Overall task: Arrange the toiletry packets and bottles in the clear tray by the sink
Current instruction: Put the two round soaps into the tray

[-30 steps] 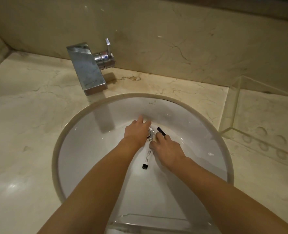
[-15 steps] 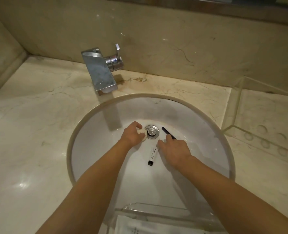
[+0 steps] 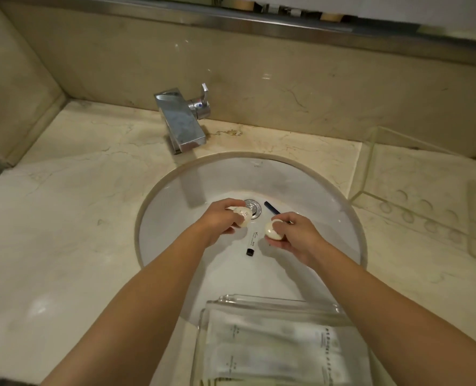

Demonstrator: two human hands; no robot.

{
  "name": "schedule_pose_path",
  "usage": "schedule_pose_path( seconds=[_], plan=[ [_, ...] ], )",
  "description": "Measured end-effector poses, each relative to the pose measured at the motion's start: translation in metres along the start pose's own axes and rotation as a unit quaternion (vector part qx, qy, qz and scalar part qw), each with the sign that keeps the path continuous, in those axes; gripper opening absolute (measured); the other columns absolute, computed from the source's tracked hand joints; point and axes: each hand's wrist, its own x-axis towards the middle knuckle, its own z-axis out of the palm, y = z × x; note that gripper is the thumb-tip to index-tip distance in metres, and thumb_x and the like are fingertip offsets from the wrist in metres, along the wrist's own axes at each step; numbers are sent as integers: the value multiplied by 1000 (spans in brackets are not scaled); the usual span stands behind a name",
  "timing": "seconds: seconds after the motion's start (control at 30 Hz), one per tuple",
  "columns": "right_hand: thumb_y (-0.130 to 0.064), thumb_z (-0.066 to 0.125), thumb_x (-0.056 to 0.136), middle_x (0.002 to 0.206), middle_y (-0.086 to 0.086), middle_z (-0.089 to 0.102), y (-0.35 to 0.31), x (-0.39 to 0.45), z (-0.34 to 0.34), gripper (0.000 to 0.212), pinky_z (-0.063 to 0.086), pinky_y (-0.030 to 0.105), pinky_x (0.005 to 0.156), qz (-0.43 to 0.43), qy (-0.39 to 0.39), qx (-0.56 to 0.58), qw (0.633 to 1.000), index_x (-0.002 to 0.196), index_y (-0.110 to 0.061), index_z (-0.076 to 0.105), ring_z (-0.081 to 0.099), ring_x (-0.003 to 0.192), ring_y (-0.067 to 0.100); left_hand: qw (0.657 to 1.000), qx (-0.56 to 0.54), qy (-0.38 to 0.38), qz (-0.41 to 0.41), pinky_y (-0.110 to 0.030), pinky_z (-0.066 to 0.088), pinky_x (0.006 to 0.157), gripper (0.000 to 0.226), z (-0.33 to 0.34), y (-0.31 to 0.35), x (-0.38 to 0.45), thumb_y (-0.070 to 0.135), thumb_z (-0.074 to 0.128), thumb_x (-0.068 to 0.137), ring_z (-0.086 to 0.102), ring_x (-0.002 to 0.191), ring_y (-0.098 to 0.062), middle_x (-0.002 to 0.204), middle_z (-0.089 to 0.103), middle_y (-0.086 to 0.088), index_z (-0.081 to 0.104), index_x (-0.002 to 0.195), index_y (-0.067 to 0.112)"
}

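Observation:
Both my hands are down in the white sink basin (image 3: 329, 218). My left hand (image 3: 220, 218) grips a small cream bottle (image 3: 243, 215) just left of the drain. My right hand (image 3: 295, 232) grips a second small cream bottle (image 3: 273, 230). Between the hands a white tube with a black cap (image 3: 252, 242) lies on the basin floor. A thin dark stick-like item (image 3: 271, 208) lies right of the drain. The clear tray (image 3: 259, 300) sits at the near rim of the sink, with several white toiletry packets (image 3: 273, 346) lying flat inside.
A chrome faucet (image 3: 181, 121) stands behind the basin, and the chrome drain (image 3: 253, 207) is at its centre. A second clear acrylic tray (image 3: 426, 190) with round recesses sits on the marble counter (image 3: 64, 218) to the right.
Both hands have lifted off the basin floor, each now holding a small cream bottle. The view has pulled back, showing more of the clear tray with packets.

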Motion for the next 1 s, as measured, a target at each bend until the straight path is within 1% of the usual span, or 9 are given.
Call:
schedule_pose_path(
  seconds=[0.1, 0.17, 0.3, 0.37, 0.43, 0.6, 0.77, 0.9, 1.0],
  plan=[
    [-7, 61, 88, 90, 8, 63, -9, -27, 5, 6, 49, 25, 63, -23, 14, -7, 1000, 87, -12, 62, 60, 72, 19, 998, -60, -31, -13, -26, 54, 65, 35, 4, 7, -20, -9, 55, 84, 69, 82, -24, 111, 65, -16, 58, 109, 14],
    [-8, 62, 88, 86, 7, 65, -12, -42, 7, 4, 46, 26, 62, -32, 15, 6, 999, 87, -11, 62, 58, 69, 17, 993, -99, -60, -13, -28, 58, 66, 31, 6, 11, -33, -9, 51, 86, 72, 83, -25, 111, 66, -18, 60, 107, 11],
    [-2, 60, 88, 94, 14, 66, -17, -69, 12, 7, 53, 26, 64, -51, 9, 73, 996, 93, -7, 61, 64, 77, 22, 988, -123, -99, -6, -30, 58, 69, 37, 7, 14, -62, -9, 51, 85, 66, 87, -24, 105, 64, -12, 68, 111, 10],
    [2, 58, 89, 103, 19, 65, -19, -83, 14, 18, 56, 25, 64, -64, 1, 86, 994, 106, -4, 60, 66, 82, 26, 986, -132, -106, -2, -29, 59, 68, 40, 7, 15, -76, -10, 52, 85, 64, 90, -24, 109, 62, -13, 66, 117, 10],
    [5, 56, 89, 105, 20, 64, -21, -97, 18, 20, 57, 23, 64, -77, -15, 94, 992, 107, -4, 61, 67, 84, 27, 985, -136, -106, 10, -29, 59, 68, 39, 5, 15, -90, -9, 56, 85, 63, 92, -27, 112, 60, -16, 63, 118, 11],
    [3, 55, 91, 100, 14, 65, -16, -127, 26, 16, 59, 23, 68, -80, -36, 78, 993, 105, 0, 63, 65, 88, 24, 989, -106, -92, 39, -23, 53, 65, 25, -5, 14, -120, -7, 64, 83, 64, 78, -19, 98, 65, -11, 62, 98, 13],
    [-6, 58, 91, 93, 8, 64, 0, -153, 32, 11, 49, 25, 64, -79, -5, 13, 997, 101, -5, 61, 60, 77, 18, 990, -52, -119, 56, -24, 48, 71, 27, -13, 6, -148, -6, 63, 84, 61, 78, -16, 93, 68, -6, 69, 102, 13],
    [-12, 60, 90, 91, 7, 65, 14, -171, 33, 14, 44, 26, 60, -76, 20, -38, 996, 102, -6, 63, 57, 72, 18, 988, -21, -147, 43, -36, 55, 89, 30, -18, -2, -170, -6, 60, 87, 65, 90, -23, 101, 65, -11, 67, 108, 14],
    [-12, 60, 89, 92, 8, 65, 25, -188, 31, 12, 43, 26, 59, -81, 27, -59, 995, 100, -8, 63, 56, 69, 17, 987, 6, -161, 23, -41, 59, 84, 30, -17, -8, -186, -7, 62, 86, 69, 88, -28, 101, 65, -15, 60, 110, 11]
  ],
)
